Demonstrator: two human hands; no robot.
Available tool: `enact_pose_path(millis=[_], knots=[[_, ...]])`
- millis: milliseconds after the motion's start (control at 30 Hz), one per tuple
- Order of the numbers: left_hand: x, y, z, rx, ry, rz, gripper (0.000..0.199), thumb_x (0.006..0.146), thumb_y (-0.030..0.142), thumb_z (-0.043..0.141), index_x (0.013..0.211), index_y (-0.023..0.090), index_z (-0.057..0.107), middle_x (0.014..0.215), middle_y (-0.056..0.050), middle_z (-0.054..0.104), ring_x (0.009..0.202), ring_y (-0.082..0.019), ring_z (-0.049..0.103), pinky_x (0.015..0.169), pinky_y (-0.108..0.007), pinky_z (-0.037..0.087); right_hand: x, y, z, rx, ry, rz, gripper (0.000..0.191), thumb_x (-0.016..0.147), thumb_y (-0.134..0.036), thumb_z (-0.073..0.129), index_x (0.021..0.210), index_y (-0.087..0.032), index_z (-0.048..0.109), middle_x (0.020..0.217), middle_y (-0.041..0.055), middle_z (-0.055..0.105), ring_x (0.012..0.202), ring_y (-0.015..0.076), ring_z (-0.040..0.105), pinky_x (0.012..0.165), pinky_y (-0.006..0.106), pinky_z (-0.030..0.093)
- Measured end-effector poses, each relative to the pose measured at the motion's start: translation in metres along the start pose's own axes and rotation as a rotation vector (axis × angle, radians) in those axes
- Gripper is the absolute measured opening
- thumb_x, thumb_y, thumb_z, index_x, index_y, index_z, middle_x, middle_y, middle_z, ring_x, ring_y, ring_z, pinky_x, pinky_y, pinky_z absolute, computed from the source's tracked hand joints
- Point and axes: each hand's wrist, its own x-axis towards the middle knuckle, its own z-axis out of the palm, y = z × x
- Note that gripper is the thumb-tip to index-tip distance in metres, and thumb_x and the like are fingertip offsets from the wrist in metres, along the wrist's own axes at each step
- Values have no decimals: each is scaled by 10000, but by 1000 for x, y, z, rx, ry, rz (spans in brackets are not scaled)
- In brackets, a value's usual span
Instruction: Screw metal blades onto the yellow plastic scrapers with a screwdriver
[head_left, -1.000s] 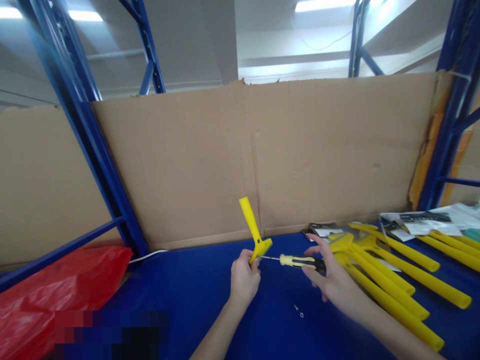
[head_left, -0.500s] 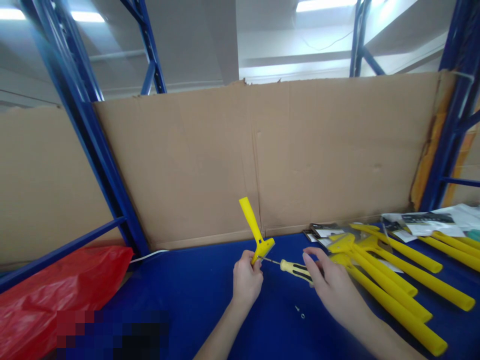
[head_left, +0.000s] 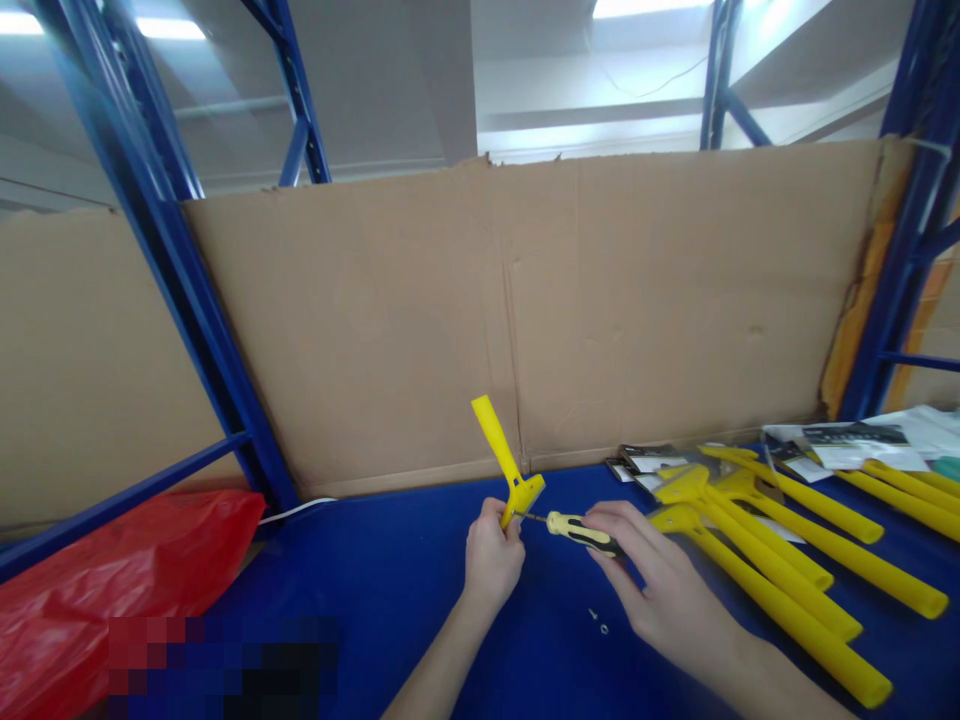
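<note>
My left hand [head_left: 493,556] is closed around the head end of a yellow scraper-like tool [head_left: 495,436], whose handle points up and away. Between the fingers of my right hand [head_left: 651,578] is a screwdriver [head_left: 579,530] with a pale yellow and black handle. Its shaft points left, and the tip meets the yellow head beside my left fingers; the exact contact point is too small to make out. A small screw [head_left: 592,613] and a nut-like ring [head_left: 604,629] lie on the blue table below the screwdriver.
Several yellow long-handled tools [head_left: 795,590] lie at the right, with plastic packets [head_left: 862,440] behind them. A red plastic bag [head_left: 142,560] is at the left. Cardboard [head_left: 390,330] stands along the back of the blue table [head_left: 360,590], between blue rack posts [head_left: 217,350].
My right hand has shifted slightly left and rolled over the screwdriver handle, its fingers now wrapped round it. The yellow tool has moved a little left.
</note>
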Motion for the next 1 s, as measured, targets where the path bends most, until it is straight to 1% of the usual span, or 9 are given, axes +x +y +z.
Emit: enact_pose_path(millis=[200, 267, 400, 467, 567, 633, 733, 867, 1000], knots=[[0, -1, 1, -20, -16, 21, 140, 812, 84, 488, 795, 217, 450, 739, -1, 634, 629, -136, 607, 559, -206, 373, 3, 3, -1, -145, 23, 456, 367, 908, -477, 368, 707, -234, 554, 443, -8, 548, 406, 195, 573, 432, 287, 415], [1, -2, 1, -25, -15, 17, 136, 816, 86, 481, 787, 215, 448, 745, -5, 635, 619, -133, 601, 550, -205, 367, 4, 8, -2, -94, 10, 459, 296, 906, -424, 381, 780, -225, 560, 515, 1, 595, 458, 195, 598, 461, 284, 443], [2, -2, 1, -18, -19, 26, 139, 813, 78, 477, 780, 211, 451, 733, -8, 632, 596, -133, 590, 535, -208, 357, 2, 12, -2, 3, -3, 214, 195, 872, -272, 443, 1028, -212, 543, 948, 88, 671, 778, 198, 663, 643, 284, 518], [2, -2, 1, -20, -13, 30, 145, 810, 74, 481, 775, 211, 450, 714, -2, 626, 588, -133, 592, 534, -208, 356, 1, 9, -1, -53, -54, 178, 175, 883, -305, 442, 960, -218, 572, 870, 84, 671, 738, 208, 658, 628, 294, 506], [2, -2, 0, -23, 7, 16, 151, 810, 78, 490, 755, 212, 447, 682, 10, 612, 578, -130, 597, 534, -206, 356, 1, 4, 0, -152, -70, 367, 275, 884, -438, 430, 816, -216, 578, 613, 40, 625, 522, 200, 605, 516, 301, 463], [2, -2, 0, -27, 17, -1, 148, 812, 89, 499, 746, 212, 449, 673, 14, 610, 575, -129, 599, 533, -205, 354, 2, 3, 0, -75, -37, 461, 269, 871, -442, 436, 944, -212, 556, 722, 46, 659, 511, 185, 597, 503, 305, 476], [1, -1, -1, -28, 25, -2, 143, 805, 96, 513, 746, 213, 458, 660, 15, 609, 573, -135, 597, 531, -208, 348, 3, 5, -2, 99, 16, 441, 378, 829, -352, 463, 1184, -226, 425, 1000, 75, 645, 639, 179, 638, 568, 317, 519], [0, 1, -2, -14, 31, 19, 155, 797, 80, 513, 749, 215, 455, 667, 10, 608, 591, -141, 601, 536, -208, 346, 3, 5, -3, 87, -27, 517, 336, 875, -424, 385, 1118, -206, 464, 709, 20, 627, 574, 199, 617, 549, 328, 491], [-1, 3, -3, 9, 20, 13, 151, 809, 90, 502, 749, 215, 443, 677, -1, 608, 590, -146, 600, 536, -212, 339, 3, 5, -3, 199, 49, 547, 506, 851, -415, 443, 1305, -240, 305, 1009, 65, 615, 601, 169, 629, 455, 281, 468]])
